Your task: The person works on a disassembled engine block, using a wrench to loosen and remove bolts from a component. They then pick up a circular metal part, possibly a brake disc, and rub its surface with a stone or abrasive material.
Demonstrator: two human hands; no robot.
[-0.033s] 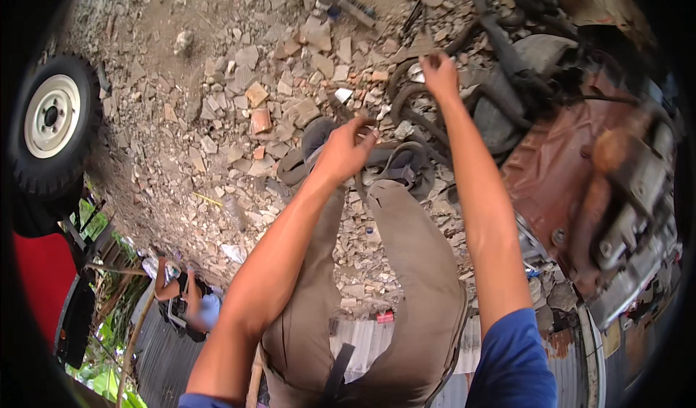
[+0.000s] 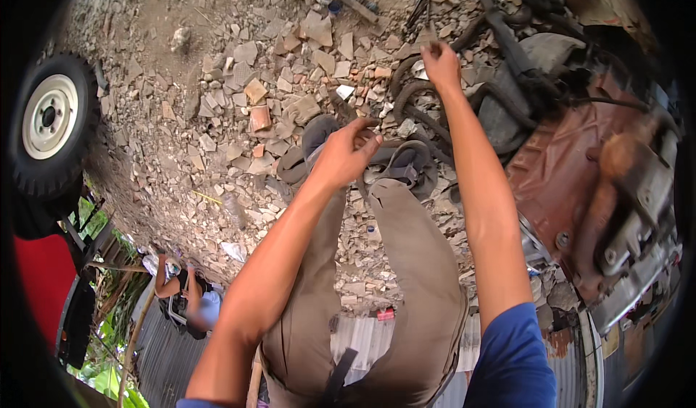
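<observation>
My left hand (image 2: 349, 151) is just above the dark shoes and hoses, its fingers loosely curled, thumb apart, nothing visible held. Farther forward and right, my right hand (image 2: 441, 67) has its fingertips pinched at the dark, looped hoses (image 2: 402, 100); what is between them is too small to make out. A small white fragment (image 2: 344, 92) lies on the rubble near both hands. Beside the hoses is a grey, dusty rounded piece (image 2: 500, 122). My legs in brown trousers (image 2: 406, 248) are below my hands, with dark shoes (image 2: 409, 165) at their ends.
A rusty engine part with metal fittings (image 2: 551, 169) stands at right. At left are an upright tyre (image 2: 29, 158) and a red panel (image 2: 40, 277). A person (image 2: 174, 285) is at lower left, near foliage and corrugated sheeting (image 2: 145, 350). Broken tile rubble (image 2: 254, 60) covers the ground.
My right hand has moved slightly up, away from me. My left hand has shifted only very slightly.
</observation>
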